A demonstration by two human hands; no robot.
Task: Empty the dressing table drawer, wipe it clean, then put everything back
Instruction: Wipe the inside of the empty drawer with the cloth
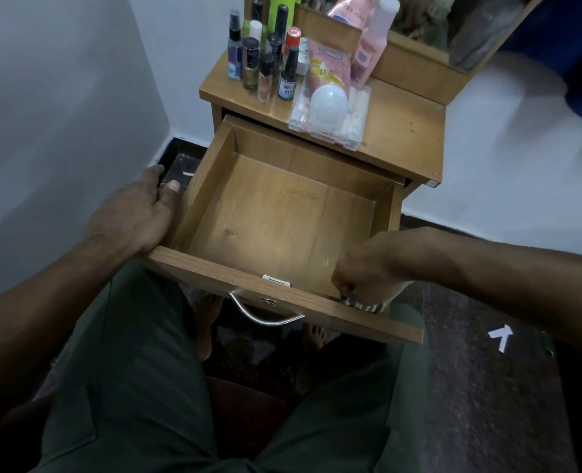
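Left hand [136, 213] is gripping the empty brown wooden drawer [282, 213] steady, frame centre; right hand [368, 271] is clutching a patterned cloth [364, 306], probably for wiping.

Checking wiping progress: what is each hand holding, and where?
Left hand grips the wooden drawer's left side wall. Right hand clutches a bunched patterned cloth at the front-right corner.
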